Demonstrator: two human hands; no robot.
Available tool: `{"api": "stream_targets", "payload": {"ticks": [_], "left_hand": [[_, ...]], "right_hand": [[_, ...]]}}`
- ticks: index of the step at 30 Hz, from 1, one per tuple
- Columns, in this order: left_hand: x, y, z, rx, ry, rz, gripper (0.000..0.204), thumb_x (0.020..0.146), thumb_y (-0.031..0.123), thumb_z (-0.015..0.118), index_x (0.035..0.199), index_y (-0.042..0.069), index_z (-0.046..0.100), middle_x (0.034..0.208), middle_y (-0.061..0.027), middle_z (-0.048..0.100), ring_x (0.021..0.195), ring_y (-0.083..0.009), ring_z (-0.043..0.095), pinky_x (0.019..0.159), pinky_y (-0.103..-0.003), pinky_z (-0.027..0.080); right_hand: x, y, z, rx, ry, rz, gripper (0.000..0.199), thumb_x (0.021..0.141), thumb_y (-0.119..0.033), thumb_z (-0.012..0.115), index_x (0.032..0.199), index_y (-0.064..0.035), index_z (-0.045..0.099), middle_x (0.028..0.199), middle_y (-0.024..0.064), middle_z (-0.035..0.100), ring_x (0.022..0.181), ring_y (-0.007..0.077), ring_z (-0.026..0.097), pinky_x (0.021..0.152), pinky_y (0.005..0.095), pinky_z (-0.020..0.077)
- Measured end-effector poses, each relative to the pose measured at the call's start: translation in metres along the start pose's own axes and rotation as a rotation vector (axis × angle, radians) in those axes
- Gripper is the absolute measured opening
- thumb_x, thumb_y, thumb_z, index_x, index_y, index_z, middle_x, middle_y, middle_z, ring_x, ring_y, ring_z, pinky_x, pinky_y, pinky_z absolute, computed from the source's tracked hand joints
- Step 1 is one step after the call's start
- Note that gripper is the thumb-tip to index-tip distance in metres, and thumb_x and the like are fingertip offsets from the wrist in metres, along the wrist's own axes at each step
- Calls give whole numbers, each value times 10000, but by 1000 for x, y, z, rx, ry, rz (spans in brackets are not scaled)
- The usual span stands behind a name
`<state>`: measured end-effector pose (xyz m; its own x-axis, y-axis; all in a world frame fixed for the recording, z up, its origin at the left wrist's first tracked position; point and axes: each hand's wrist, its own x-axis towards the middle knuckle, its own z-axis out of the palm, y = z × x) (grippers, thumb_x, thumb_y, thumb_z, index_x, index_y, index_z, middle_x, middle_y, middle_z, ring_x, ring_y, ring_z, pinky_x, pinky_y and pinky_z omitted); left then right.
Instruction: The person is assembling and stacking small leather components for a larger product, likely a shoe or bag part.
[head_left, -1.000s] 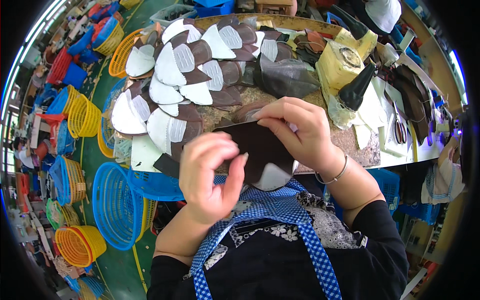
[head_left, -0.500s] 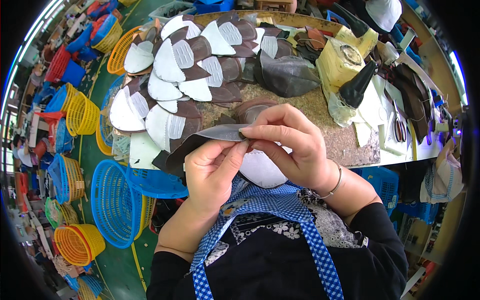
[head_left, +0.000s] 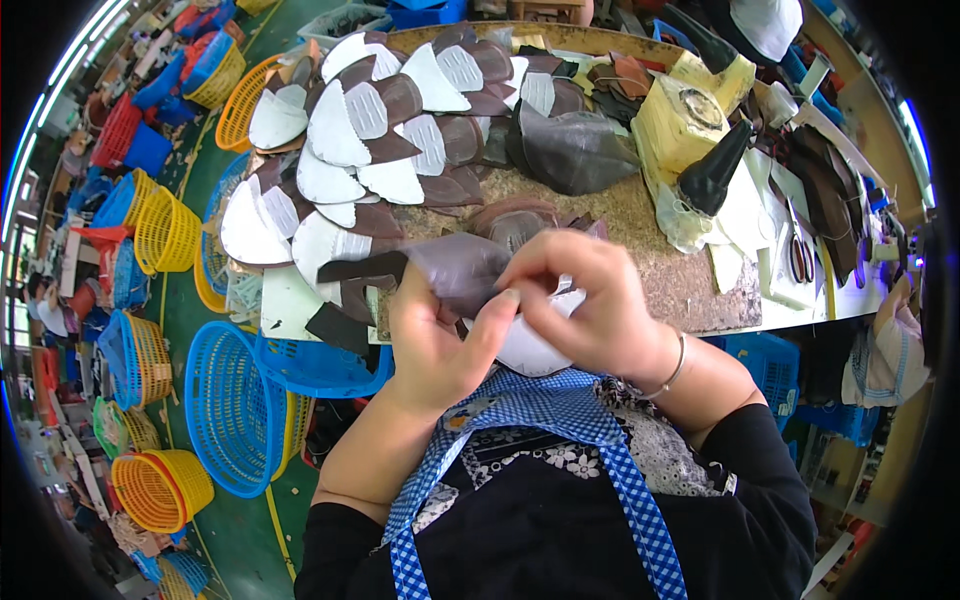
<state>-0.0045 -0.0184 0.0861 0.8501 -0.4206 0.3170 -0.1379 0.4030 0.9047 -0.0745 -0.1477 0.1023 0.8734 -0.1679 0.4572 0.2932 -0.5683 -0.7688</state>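
A dark brown leather shoe-upper piece (head_left: 462, 268) is held up over the table's near edge, partly blurred by motion. My left hand (head_left: 440, 340) grips its lower edge between thumb and fingers. My right hand (head_left: 595, 305), its fingers curled and somewhat smeared, pinches the right end of the same piece close to my left thumb. Just below the hands a white-lined upper piece (head_left: 535, 348) shows at the table edge. Behind them lies another brown leather piece (head_left: 515, 222), partly covered by my right hand.
Overlapping brown upper pieces with white linings (head_left: 335, 130) spread over the table's left side. A dark shaped upper (head_left: 575, 150), a yellowish block (head_left: 682, 118), a black shoe-last-like form (head_left: 716, 170) and scissors (head_left: 800, 250) lie right. Blue baskets (head_left: 235, 410) stand at the left.
The held leather piece has turned, its left part swinging down and its broad face now showing. My right hand has shifted slightly down and stays close to the left.
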Motion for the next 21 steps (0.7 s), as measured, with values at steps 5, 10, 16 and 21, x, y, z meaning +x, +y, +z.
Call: {"api": "stream_targets", "payload": {"ticks": [5, 10, 16, 21], "left_hand": [[5, 0, -24, 736, -236, 139, 254, 842, 85, 680, 654, -2, 534, 710, -127, 576, 577, -197, 559, 506, -303, 404], [13, -1, -29, 736, -481, 120, 221, 840, 65, 691, 702, 7, 527, 688, -109, 538, 603, -204, 554, 538, -294, 426], [-1, -7, -1, -53, 43, -189, 74, 946, 66, 585, 919, 0, 565, 847, -19, 602, 750, -37, 531, 638, -195, 438], [16, -37, -48, 636, 116, 1, 137, 943, 145, 625, 928, 12, 656, 761, -35, 664, 674, -46, 536, 607, -244, 454]], "right_hand": [[0, 27, 4, 117, 296, 260, 94, 825, 24, 605, 899, -13, 560, 759, 71, 585, 585, 194, 542, 549, 282, 452], [1, 28, 7, -88, 252, 175, 87, 863, 0, 627, 936, -18, 584, 791, 153, 621, 658, 317, 632, 587, 355, 514], [-4, 7, 30, -67, 228, 142, 111, 885, -55, 638, 960, -47, 557, 748, 207, 615, 631, 350, 645, 523, 378, 501], [-2, 37, 8, 566, 301, 663, 94, 959, -151, 589, 956, -58, 587, 663, -44, 530, 529, 42, 482, 447, 211, 383]]}}
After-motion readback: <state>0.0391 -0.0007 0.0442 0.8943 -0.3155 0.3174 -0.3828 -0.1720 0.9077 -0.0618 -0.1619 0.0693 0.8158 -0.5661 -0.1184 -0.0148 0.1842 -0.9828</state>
